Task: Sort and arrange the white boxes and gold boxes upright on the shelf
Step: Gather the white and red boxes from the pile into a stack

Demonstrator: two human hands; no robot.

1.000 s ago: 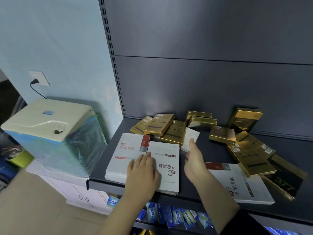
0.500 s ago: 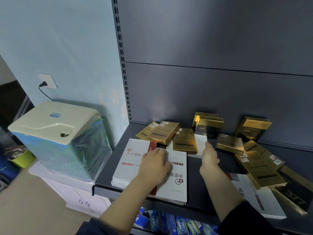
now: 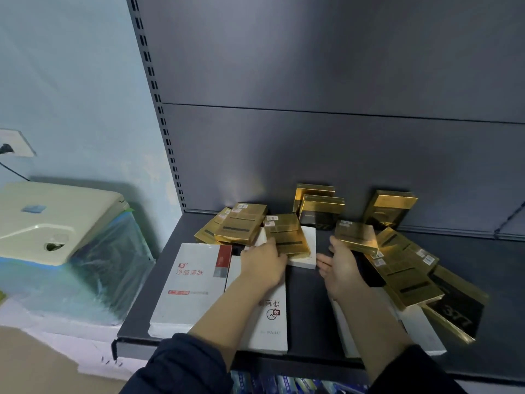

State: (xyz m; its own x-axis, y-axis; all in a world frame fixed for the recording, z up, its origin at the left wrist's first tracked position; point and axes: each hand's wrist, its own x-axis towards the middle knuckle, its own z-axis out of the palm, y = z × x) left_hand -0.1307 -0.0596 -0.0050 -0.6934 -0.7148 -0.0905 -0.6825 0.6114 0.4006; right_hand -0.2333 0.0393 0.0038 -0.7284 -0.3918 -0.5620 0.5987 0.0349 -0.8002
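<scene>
On the dark shelf (image 3: 306, 302) white boxes lie flat: one at the left (image 3: 189, 282), one under my left forearm (image 3: 272, 317), a small one (image 3: 305, 251) further back and one at the right (image 3: 420, 328). Gold boxes lie in a left pile (image 3: 241, 226) and a right pile (image 3: 403, 268). Two gold boxes (image 3: 321, 206) and a third (image 3: 392, 209) stand upright against the back panel. My left hand (image 3: 262, 265) touches the near edge of a gold box (image 3: 287, 234) that lies on the small white box. My right hand (image 3: 339, 268) is open, its fingertips at another flat gold box (image 3: 356, 237).
A cream appliance wrapped in blue plastic (image 3: 56, 223) stands left of the shelf, below a wall socket (image 3: 14, 143). A black and gold box (image 3: 454, 308) lies at the far right. Blue packs (image 3: 284, 383) fill the shelf below. A slotted post (image 3: 159, 109) runs up the shelf's left side.
Both hands have moved further back. My left hand left the flat white box and reached the gold box; my right hand moved right, toward the other gold box.
</scene>
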